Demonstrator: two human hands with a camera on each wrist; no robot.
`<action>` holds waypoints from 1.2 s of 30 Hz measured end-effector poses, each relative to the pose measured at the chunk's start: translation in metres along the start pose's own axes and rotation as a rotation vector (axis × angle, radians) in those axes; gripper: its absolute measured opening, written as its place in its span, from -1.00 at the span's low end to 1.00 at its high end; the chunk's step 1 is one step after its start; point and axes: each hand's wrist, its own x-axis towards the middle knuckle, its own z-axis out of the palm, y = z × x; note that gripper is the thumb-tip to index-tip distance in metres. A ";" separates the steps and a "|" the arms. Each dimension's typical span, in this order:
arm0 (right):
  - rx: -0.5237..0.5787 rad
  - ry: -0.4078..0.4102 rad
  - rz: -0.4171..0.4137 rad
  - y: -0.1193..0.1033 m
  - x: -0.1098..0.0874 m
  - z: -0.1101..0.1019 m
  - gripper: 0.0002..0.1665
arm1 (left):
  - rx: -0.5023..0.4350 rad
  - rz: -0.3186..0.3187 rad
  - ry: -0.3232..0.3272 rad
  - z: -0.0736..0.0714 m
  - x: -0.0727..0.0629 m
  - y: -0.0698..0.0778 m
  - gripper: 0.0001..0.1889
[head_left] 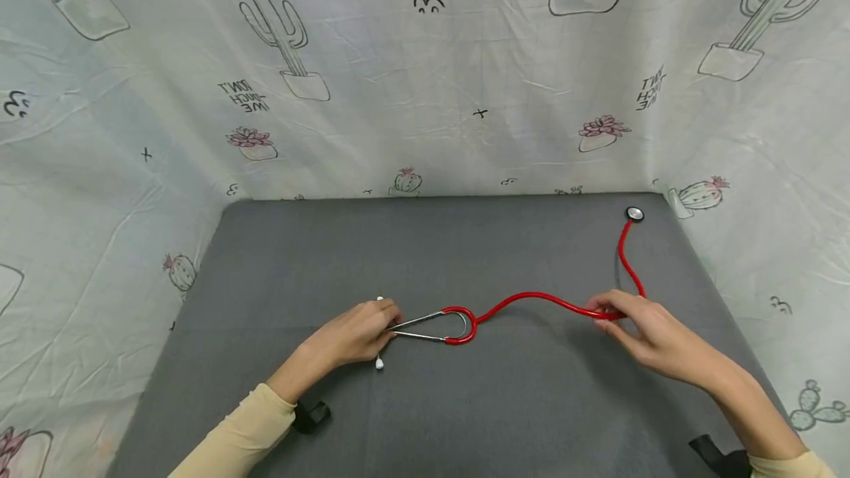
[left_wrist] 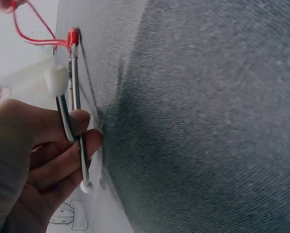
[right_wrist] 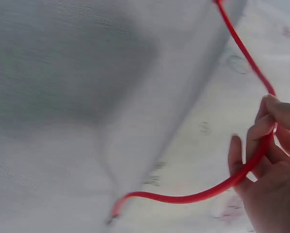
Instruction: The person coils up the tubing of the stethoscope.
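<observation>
Head view: a stethoscope (head_left: 506, 302) stretches across the grey bench (head_left: 412, 249), its red tubing (head_left: 551, 298) running in a shallow wave from a forked red yoke (head_left: 474, 327) toward the right. Two slim, silvery ear tubes (head_left: 421, 336) converge leftward from the yoke, with white ear tips (head_left: 379, 364) showing on either side of the fingers. At the other end, the round chest piece (head_left: 634, 214), pale-faced with a dark rim, sits at the far right corner of the bench. The hands are well apart, each closed in a pinch: the left hand (head_left: 361, 329) on the ear tubes near the tips, knuckles upward, and the right hand (head_left: 647, 330) on the tubing, where it bends up toward the chest piece. Both forearms reach in from the near edge in pale yellow sleeves (head_left: 246, 419).

Left wrist view: thumb and fingertips clamp the crossing ear tubes; one white tip stands above the thumb, the other pokes out below the fingers. Beyond them, the yoke and the looping tubing lead away.

Right wrist view: the tubing passes through the bent fingers, one length rising to the top edge, the other sweeping down to a blurred dark end. One finger stands apart from the rest.
</observation>
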 end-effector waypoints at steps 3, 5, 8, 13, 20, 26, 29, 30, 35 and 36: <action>0.014 0.045 -0.083 -0.009 0.018 -0.011 -0.56 | -0.056 -0.020 0.001 -0.003 0.002 0.000 -0.87; 0.046 0.063 -0.152 -0.014 0.032 -0.016 -0.72 | -0.091 -0.025 0.010 -0.006 0.004 0.001 -0.88; 0.113 0.078 -0.260 -0.022 0.055 -0.021 -0.79 | -0.129 -0.018 0.022 -0.013 0.009 0.004 -0.87; 0.194 0.041 -0.313 -0.035 0.093 -0.027 -0.54 | -0.160 0.020 0.038 -0.023 0.022 0.014 -0.84; 0.253 -0.060 -0.262 -0.041 0.136 -0.027 -0.45 | -0.158 0.117 0.079 -0.037 0.045 0.034 -0.84; 0.350 -0.147 -0.151 -0.038 0.164 -0.015 -0.61 | -0.182 0.184 0.078 -0.051 0.063 0.052 -0.85; 0.370 -0.170 -0.110 -0.034 0.173 -0.006 -0.67 | -0.180 0.216 0.091 -0.058 0.070 0.060 -0.85; 0.372 -0.174 -0.098 -0.033 0.175 -0.002 -0.68 | -0.177 0.225 0.101 -0.059 0.072 0.063 -0.85; 0.370 -0.166 -0.022 -0.023 0.179 0.017 -0.73 | -0.145 0.236 0.152 -0.069 0.077 0.071 -0.84; 0.369 -0.162 -0.006 -0.020 0.179 0.021 -0.74 | -0.139 0.232 0.162 -0.070 0.078 0.072 -0.84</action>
